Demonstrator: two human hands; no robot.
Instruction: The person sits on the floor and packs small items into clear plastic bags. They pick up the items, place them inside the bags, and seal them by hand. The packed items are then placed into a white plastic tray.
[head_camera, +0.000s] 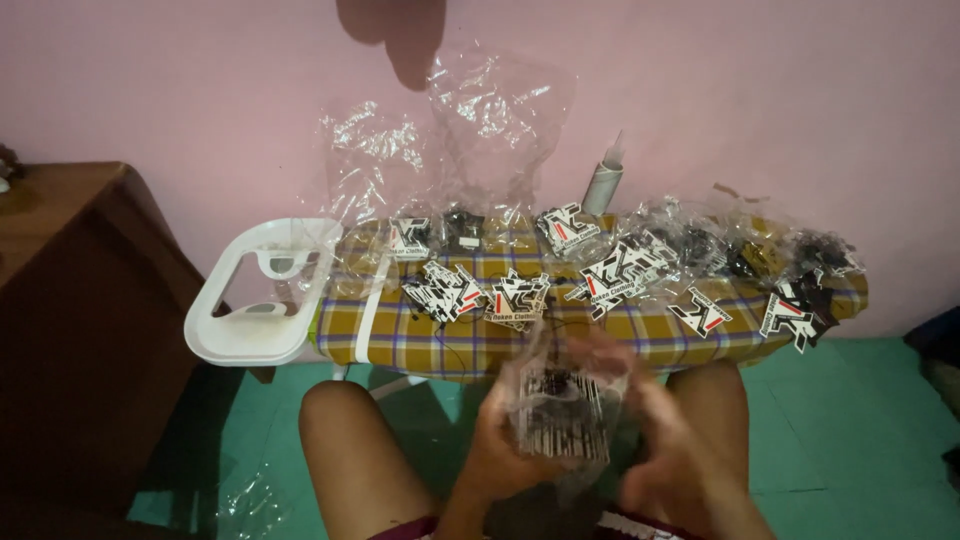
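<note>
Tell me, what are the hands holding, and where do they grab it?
A clear plastic bag of black-and-white tags. The left hand grips its lower left side; the blurred right hand is at its right edge.

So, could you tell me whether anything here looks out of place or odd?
Mostly the loose clear plastic wrap heaped against the wall behind the ironing board, with another crumpled piece on the floor. The card tags lie scattered unevenly.

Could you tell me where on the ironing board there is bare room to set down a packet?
Bare cloth shows along the ironing board's near edge, between the middle tag pile and the loose tag, and at the left end beside the white iron rest. The back row, under the clear bags and around the grey tube, is crowded, as is the right end.
</note>
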